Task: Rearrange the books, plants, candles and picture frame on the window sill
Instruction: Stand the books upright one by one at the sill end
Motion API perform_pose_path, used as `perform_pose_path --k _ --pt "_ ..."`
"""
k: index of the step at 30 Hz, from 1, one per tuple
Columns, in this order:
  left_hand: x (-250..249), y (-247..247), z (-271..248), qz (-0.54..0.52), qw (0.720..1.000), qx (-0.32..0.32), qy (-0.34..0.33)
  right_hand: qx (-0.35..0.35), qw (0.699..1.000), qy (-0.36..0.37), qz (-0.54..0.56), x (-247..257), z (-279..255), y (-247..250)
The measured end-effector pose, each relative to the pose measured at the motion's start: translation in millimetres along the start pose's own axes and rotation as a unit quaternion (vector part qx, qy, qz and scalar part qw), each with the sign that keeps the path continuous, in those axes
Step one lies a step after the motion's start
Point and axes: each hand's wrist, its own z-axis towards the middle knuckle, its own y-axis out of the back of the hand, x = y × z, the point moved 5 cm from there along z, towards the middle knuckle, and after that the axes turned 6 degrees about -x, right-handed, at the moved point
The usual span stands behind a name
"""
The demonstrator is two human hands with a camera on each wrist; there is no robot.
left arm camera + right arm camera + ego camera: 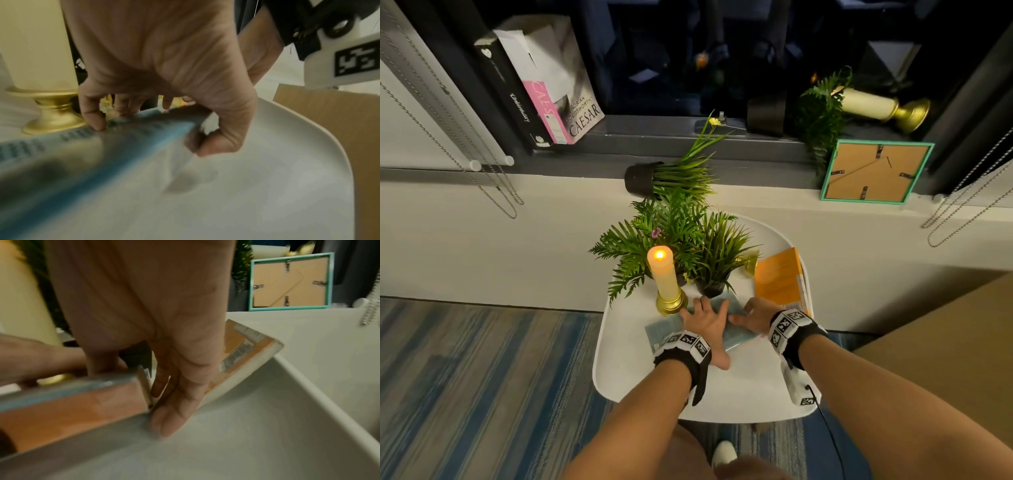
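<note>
A pale blue book point(734, 334) lies on the white chair seat point(739, 387). My left hand point(709, 329) grips its near edge, fingers on the cover and thumb point(207, 144) curled under it. My right hand point(748, 315) holds its right end, thumb on top, fingertips point(166, 423) against the seat. An orange book point(779, 277) lies just right of it. A lit candle point(664, 274) and two potted plants point(709, 253) stand behind. On the sill are upright books point(544, 89), two fallen plants point(671, 176), a fallen candle point(876, 104) and a teal picture frame point(875, 171) showing its back.
Blind chains point(482, 171) hang at both ends of the sill. A brown cardboard surface point(945, 359) stands right of the chair. A gold candle base point(751, 262) shows behind the right plant. Striped carpet point(482, 377) lies to the left.
</note>
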Motion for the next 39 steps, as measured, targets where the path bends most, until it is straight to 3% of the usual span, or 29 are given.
perform_pose_path --k 2,5,6,9,12,16,23,26,31,39 --pt "-8.4 1.5 -1.5 -0.025 0.999 0.001 0.020 0.023 0.995 -0.010 0.095 -2.8 -0.8 0.5" --pt "-17.9 24.3 -7.8 -0.077 0.994 -0.047 0.061 0.036 0.972 -0.051 0.227 -4.5 -6.5 4.2" --pt "-19.6 29.8 -10.1 -0.109 0.992 -0.027 0.061 0.030 0.969 -0.056 0.239 -4.5 -9.2 8.7" --pt "-23.2 31.9 -13.1 -0.181 0.983 0.016 -0.016 0.010 0.968 -0.043 0.248 -0.7 -19.1 31.6" --pt "-20.0 51.2 -22.1 -0.233 0.971 -0.035 -0.047 0.030 0.970 -0.041 0.239 1.8 -33.6 58.7" --pt "-12.0 88.5 -34.0 -0.286 0.951 -0.086 -0.082 0.042 0.980 0.036 0.193 18.7 -66.3 113.4" --pt "35.7 195.4 -68.1 -0.415 0.869 -0.233 -0.134 0.103 0.962 0.228 0.112 70.1 -119.0 213.2" --pt "67.6 239.5 -78.1 -0.433 0.845 -0.278 -0.146 0.036 0.955 0.272 0.116 98.9 -128.0 246.8" --pt "124.1 298.2 -81.0 -0.417 0.828 -0.344 -0.149 -0.090 0.927 0.339 0.132 168.3 -134.1 296.2" --pt "228.5 335.8 -49.6 -0.395 0.836 -0.376 -0.061 -0.233 0.882 0.398 0.100 294.0 -115.9 342.2"
